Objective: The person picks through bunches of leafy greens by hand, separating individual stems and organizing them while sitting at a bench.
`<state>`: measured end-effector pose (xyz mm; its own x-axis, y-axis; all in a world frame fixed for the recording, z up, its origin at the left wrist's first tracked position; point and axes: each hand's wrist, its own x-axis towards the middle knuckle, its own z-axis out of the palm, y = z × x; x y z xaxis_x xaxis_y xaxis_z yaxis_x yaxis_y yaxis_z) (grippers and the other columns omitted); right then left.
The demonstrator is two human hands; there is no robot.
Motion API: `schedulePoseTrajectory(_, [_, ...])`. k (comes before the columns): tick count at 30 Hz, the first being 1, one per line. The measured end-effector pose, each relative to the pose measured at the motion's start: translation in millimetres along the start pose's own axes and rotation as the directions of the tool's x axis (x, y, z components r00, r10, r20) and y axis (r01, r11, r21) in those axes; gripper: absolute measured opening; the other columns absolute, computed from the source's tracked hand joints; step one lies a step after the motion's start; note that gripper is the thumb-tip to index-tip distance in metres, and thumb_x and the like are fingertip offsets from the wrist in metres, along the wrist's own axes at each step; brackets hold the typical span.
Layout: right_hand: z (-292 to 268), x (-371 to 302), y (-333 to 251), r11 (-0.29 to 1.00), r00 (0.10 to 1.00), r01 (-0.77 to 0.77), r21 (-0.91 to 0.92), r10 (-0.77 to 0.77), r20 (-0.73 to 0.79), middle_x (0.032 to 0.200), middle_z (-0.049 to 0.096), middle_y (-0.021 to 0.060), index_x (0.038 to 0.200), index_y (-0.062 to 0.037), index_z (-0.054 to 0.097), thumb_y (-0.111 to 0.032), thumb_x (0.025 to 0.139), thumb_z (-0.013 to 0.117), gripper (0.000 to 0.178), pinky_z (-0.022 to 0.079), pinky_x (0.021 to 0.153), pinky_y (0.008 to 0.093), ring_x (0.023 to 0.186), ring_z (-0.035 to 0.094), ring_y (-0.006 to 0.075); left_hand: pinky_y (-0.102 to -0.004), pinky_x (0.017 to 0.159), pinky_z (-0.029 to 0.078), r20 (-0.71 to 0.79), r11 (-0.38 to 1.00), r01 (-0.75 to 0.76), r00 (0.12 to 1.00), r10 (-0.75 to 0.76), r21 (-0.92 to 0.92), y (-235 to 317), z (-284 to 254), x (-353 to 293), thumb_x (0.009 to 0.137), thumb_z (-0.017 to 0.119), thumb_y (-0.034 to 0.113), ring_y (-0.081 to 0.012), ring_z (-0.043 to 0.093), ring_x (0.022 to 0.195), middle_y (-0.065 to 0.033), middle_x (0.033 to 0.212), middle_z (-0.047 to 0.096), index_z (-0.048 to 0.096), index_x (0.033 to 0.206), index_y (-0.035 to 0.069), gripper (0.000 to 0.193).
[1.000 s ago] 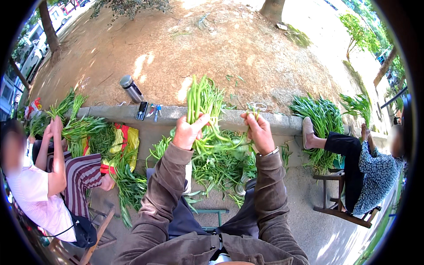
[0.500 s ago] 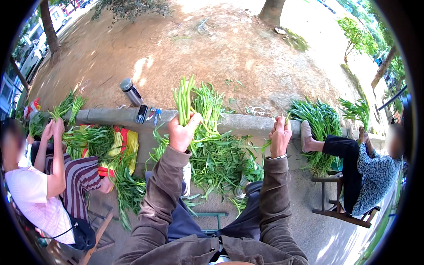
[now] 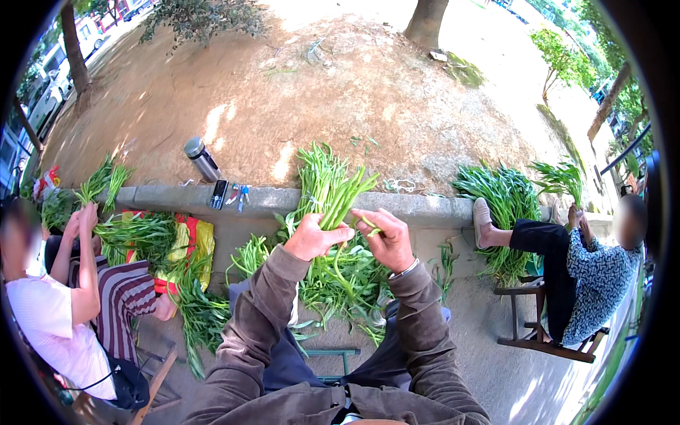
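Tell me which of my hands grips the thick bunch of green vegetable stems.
Your left hand, wrapped around the thick bunch; your right hand merely pinches a thin bit of stem.

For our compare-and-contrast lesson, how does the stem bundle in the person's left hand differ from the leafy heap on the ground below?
The stem bundle is held up in the left hand; the leafy heap lies on the ground. The stem bundle shows mostly bare, pale green stalks; the leafy heap shows mostly darker leaves. The stem bundle is roughly aligned; the leafy heap is tangled. Both are green plant material.
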<state>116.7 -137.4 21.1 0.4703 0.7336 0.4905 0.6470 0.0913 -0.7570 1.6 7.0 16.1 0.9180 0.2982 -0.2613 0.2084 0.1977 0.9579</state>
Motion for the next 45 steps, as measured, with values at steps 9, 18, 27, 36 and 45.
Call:
schedulePoseTrajectory(9, [0.7, -10.0, 9.7, 0.973, 0.984, 0.085, -0.216, -0.047, 0.174, 0.078, 0.054, 0.0058, 0.107, -0.0169, 0.060, -0.001, 0.068, 0.059, 0.042, 0.047, 0.056, 0.0342, 0.065, 0.059, 0.0252, -0.0195, 0.041, 0.034, 0.007, 0.999, 0.031, 0.999, -0.031, 0.011, 4.1, -4.3, -3.7, 0.077, 0.065, 0.015, -0.0038, 0.047, 0.049, 0.0009, 0.065, 0.058, 0.064, 0.083, 0.004, 0.013])
schedulePoseTrajectory(18, [3.4, -7.7, 7.3, 0.926, 0.976, 0.183, -0.331, -0.130, 0.176, 0.081, 0.055, 0.0037, 0.107, -0.0169, 0.060, -0.005, 0.070, 0.060, 0.039, 0.048, 0.054, 0.0333, 0.066, 0.060, 0.0240, -0.0191, 0.042, 0.034, 0.033, 0.999, -0.015, 0.999, 0.014, 0.032, 2.0, -4.2, -4.9, 0.078, 0.065, 0.015, -0.0032, 0.047, 0.049, 0.0018, 0.064, 0.056, 0.064, 0.084, 0.004, 0.012])
schedulePoseTrajectory(27, [12.2, -9.2, 7.0, 0.968, 0.995, 0.078, -0.238, -0.061, 0.076, 0.085, 0.057, 0.0074, 0.101, -0.0105, 0.059, -0.003, 0.070, 0.060, 0.032, 0.048, 0.057, 0.0355, 0.070, 0.060, 0.0289, -0.0189, 0.045, 0.037, -0.028, 0.994, -0.108, 0.994, 0.108, -0.001, -7.8, -3.2, -2.6, 0.078, 0.066, 0.009, -0.0039, 0.048, 0.053, 0.0011, 0.064, 0.056, 0.061, 0.083, 0.002, 0.010])
schedulePoseTrajectory(36, [23.6, -10.6, 7.8, 0.991, 0.991, -0.131, 0.010, 0.131, -0.018, 0.079, 0.058, 0.0125, 0.093, -0.0018, 0.060, -0.002, 0.076, 0.059, 0.017, 0.047, 0.061, 0.0317, 0.070, 0.060, 0.0265, -0.0206, 0.052, 0.042, -0.114, 0.979, -0.193, 0.973, 0.199, 0.064, -5.6, 4.8, -3.8, 0.080, 0.064, 0.009, -0.0052, 0.052, 0.060, -0.0005, 0.067, 0.058, 0.061, 0.083, 0.000, 0.010])
schedulePoseTrajectory(45, [27.7, -6.6, 4.6, 0.986, 0.987, -0.152, 0.069, 0.155, -0.035, 0.077, 0.058, 0.0129, 0.091, -0.0008, 0.061, -0.004, 0.079, 0.058, 0.013, 0.046, 0.060, 0.0297, 0.068, 0.060, 0.0239, -0.0215, 0.055, 0.044, -0.159, 0.961, -0.263, 0.949, 0.274, 0.087, -12.4, 3.3, -2.6, 0.079, 0.064, 0.010, -0.0058, 0.053, 0.063, -0.0016, 0.070, 0.059, 0.060, 0.083, -0.001, 0.013])
